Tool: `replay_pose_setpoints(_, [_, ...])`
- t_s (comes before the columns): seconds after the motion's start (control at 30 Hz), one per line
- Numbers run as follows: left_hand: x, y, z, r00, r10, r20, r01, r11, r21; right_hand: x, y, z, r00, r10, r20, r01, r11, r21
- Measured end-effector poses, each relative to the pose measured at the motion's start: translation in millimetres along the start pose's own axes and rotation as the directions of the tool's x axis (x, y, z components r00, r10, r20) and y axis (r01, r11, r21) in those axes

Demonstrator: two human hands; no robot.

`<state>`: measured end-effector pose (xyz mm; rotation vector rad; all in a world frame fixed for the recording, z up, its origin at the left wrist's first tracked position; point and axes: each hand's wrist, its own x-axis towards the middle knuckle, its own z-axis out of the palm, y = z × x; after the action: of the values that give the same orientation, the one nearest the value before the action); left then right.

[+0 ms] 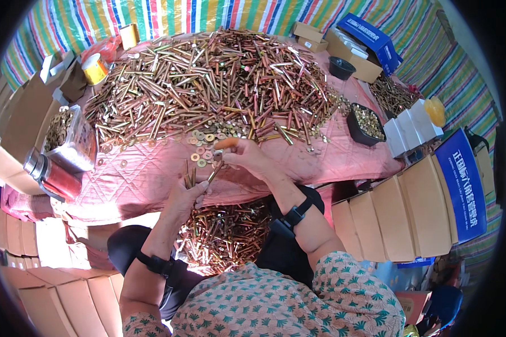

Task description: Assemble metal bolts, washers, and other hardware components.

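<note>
Over the near edge of the pink-covered table, my left hand is closed around several brass-coloured sleeve anchor bolts that stick up from its fingers. My right hand is pinched at the upper end of one bolt, which slants down toward my left fingers. An orange finger cover sits on a finger of my right hand. Just beyond both hands lie loose round washers. A large heap of bolts spreads behind them. Below the table edge, between my legs, is another mass of bolts.
At right stand a black tub of small metal parts, white boxes and a row of cartons. To the left are a clear tub of washers, a red flask and an open carton.
</note>
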<state>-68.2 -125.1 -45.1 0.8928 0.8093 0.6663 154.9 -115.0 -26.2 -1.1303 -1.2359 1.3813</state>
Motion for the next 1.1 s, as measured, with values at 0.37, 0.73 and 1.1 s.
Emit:
replay_pose_setpoints(0.37, [-3.5,-5.5,-0.8,0.996,-0.085,0.038,0.08,0.99,0.118,-11.3,4.1,-21.1,0.997,0.071,0.009,-0.065,0.953,-0.297])
replay_pose_setpoints(0.73, [4.7,6.5,-8.5,0.996,-0.028,0.083,0.034,0.997,-0.067,-2.4,8.2,-54.0,0.866,-0.441,-0.236,0.064,0.566,-0.822])
replay_pose_setpoints(1.1, [23.0,-4.0,-36.5,0.993,0.104,0.063,-0.065,0.895,-0.442,10.2,17.6,-75.0,0.792,-0.599,-0.12,-0.012,0.183,-0.983])
